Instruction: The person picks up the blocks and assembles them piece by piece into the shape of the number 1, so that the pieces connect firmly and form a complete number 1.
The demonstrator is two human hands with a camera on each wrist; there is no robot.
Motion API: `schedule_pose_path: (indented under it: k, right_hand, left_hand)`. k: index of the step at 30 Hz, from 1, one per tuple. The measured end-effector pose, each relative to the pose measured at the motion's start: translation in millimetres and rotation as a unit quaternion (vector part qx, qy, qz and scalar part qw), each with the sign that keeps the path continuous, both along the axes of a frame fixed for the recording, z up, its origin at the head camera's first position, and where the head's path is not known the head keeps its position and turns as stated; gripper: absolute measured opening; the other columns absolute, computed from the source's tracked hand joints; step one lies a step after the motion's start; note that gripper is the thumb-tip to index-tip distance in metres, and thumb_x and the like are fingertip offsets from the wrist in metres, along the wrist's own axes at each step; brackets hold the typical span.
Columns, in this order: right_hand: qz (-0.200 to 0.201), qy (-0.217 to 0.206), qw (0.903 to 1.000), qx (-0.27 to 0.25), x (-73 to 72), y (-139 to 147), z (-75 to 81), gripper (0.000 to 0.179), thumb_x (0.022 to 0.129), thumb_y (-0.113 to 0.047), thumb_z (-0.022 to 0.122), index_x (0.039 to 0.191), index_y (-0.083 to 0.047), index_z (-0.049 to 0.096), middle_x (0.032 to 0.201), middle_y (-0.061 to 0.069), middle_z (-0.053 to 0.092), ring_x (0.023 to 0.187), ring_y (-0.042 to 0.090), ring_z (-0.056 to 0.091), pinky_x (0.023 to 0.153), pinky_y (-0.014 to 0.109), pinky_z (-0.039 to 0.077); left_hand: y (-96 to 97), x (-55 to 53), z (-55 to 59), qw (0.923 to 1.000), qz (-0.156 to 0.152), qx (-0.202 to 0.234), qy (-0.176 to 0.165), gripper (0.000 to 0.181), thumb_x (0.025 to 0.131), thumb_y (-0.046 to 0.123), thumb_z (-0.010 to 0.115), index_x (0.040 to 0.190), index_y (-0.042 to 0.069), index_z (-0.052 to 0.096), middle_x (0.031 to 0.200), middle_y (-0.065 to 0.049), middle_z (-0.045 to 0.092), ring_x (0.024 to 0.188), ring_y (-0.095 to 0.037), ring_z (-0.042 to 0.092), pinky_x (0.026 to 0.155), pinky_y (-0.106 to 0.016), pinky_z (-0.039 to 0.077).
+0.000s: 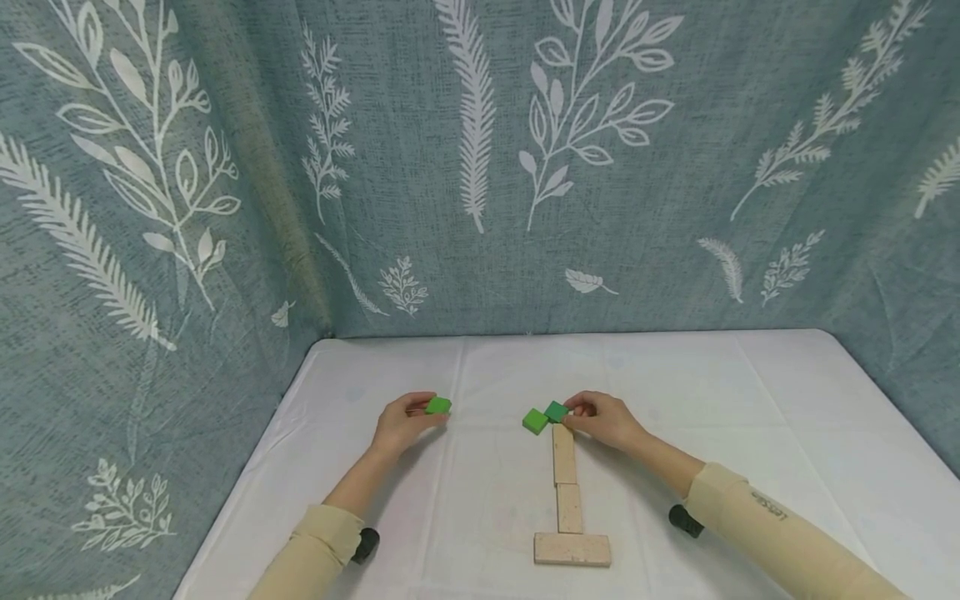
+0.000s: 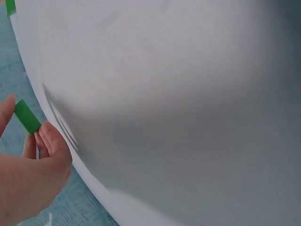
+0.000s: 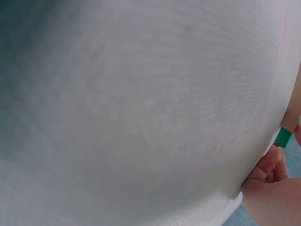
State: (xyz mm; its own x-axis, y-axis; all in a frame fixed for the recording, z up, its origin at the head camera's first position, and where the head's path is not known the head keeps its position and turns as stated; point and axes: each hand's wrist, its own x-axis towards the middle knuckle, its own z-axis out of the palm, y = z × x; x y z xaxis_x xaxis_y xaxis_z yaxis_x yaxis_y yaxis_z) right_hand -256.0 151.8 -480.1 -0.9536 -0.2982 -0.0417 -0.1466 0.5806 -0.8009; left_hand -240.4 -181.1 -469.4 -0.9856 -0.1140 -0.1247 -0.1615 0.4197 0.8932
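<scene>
My left hand [image 1: 402, 423] pinches a bright green block [image 1: 438, 405] between thumb and fingers; the left wrist view shows that green block [image 2: 27, 117] at the fingertips. Over at the top end of a column of wooden blocks, my right hand [image 1: 604, 418] pinches a darker green block [image 1: 556, 412]. Just left of it, and close against its corner, a bright green block [image 1: 535, 421] lies on the table. In the right wrist view the darker green block [image 3: 283, 137] shows between the fingertips, beside the end of a wooden block [image 3: 294, 110].
Two plain wooden blocks run in line toward me, an upper one [image 1: 564, 455] and a lower one [image 1: 569, 508]. A wider wooden block [image 1: 572, 549] lies crosswise at their near end. The white-covered table [image 1: 480, 367] backs onto a leaf-patterned curtain [image 1: 495, 283].
</scene>
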Motion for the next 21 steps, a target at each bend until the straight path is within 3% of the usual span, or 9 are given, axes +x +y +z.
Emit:
schedule_pose_path:
  k: [11,21]
  right_hand:
    - [0.013,0.026,0.9996,-0.007,1.0,0.7,-2.7,0.031,0.091,-0.025,0.067,0.109,0.000,0.066,0.081,0.000,0.057,0.072,0.013,0.049,0.063,0.028,0.041]
    - [-0.006,0.000,1.0000,0.003,-1.7,-0.8,-3.5,0.028,0.091,-0.021,0.068,0.111,-0.002,0.066,0.081,0.000,0.057,0.073,0.015,0.049,0.065,0.030,0.042]
  left_hand:
    - [18.0,4.6,-0.4,0.9993,-0.027,0.025,-0.001,0.048,0.081,0.016,0.078,0.124,0.000,0.063,0.115,-0.013,0.064,0.104,-0.027,0.058,0.085,-0.036,0.048]
    - [35.0,7.7,-3.1,0.9983,-0.049,0.030,-0.003,0.046,0.080,0.016,0.079,0.122,0.003,0.065,0.112,-0.008,0.065,0.102,-0.024,0.059,0.085,-0.039,0.048]
